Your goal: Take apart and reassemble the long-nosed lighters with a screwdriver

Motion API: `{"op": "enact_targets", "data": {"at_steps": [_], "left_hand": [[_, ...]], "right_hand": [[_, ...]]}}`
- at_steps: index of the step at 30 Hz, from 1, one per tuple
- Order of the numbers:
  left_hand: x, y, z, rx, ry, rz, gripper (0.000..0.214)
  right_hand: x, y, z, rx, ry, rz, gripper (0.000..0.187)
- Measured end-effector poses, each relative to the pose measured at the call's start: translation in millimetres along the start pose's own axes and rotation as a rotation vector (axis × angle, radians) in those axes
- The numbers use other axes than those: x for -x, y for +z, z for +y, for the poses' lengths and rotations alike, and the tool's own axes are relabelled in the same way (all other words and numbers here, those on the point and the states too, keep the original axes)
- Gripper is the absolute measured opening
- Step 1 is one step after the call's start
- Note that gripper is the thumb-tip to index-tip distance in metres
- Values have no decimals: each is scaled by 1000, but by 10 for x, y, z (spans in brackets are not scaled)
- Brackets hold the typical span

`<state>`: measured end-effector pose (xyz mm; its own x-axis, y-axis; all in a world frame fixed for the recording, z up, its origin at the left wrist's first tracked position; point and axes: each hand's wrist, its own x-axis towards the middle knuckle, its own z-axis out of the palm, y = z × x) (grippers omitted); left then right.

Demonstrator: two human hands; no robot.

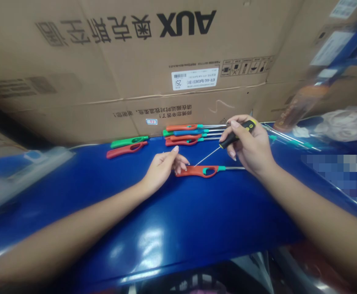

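Note:
An orange gas lighter (193, 170) with a teal trigger and a long metal tube lies flat on the blue table. My left hand (166, 165) has its curled fingertips on the butt end of the handle, with the thumb raised apart from them. My right hand (247, 141) is closed round the black and yellow handle of a screwdriver (232, 136). The screwdriver slants down to the left, its thin tip at the lighter's handle. Part of the lighter's tube is hidden behind my right hand.
Behind lie several gas lighters (182, 132) in a stack. Green (127, 142) and red (125, 151) handle shells sit to their left. A big cardboard box (129, 73) walls off the back of the blue table (120, 237). Plastic bags (346, 124) and an orange bottle (300, 106) are at right.

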<state>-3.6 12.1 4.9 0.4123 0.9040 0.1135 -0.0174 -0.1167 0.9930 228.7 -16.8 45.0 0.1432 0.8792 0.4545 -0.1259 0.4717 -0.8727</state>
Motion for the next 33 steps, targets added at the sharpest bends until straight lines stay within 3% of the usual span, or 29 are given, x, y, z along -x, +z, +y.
{"op": "enact_targets", "data": {"at_steps": [3, 8, 13, 17, 20, 22, 23, 26, 28, 31, 33], "left_hand": [[14, -2, -15, 3, 26, -34, 49], [24, -28, -35, -133, 110, 31, 29], [-20, -71, -66, -279, 116, 108, 41], [-57, -101, -94, -306, 289, 185, 23], [-32, -91, -83, -335, 245, 129, 23], [6, -66, -67, -406, 222, 73, 40], [27, -50, -61, -431, 257, 51, 42], [74, -10, -59, -450, 391, 19, 20], [84, -9, -55, -498, 386, 18, 17], [68, -60, -24, -628, 416, 18, 36], [46, -111, -1, -741, 490, -25, 21]], "right_hand": [[-2, 15, -21, -44, 41, 27, 33], [-22, 0, -3, -79, 79, 63, 31], [-36, -22, 44, -86, 93, 73, 30], [-30, -15, 57, -77, 108, 67, 32], [-27, -7, 61, -87, 123, 73, 33], [-27, -6, 66, -87, 130, 78, 33], [-28, -6, 69, -85, 133, 79, 34], [-27, -2, 77, -80, 138, 79, 34], [-25, 4, 76, -83, 139, 79, 34], [-25, 7, 59, -84, 143, 79, 33], [-30, -2, 38, -89, 160, 51, 33]]}}
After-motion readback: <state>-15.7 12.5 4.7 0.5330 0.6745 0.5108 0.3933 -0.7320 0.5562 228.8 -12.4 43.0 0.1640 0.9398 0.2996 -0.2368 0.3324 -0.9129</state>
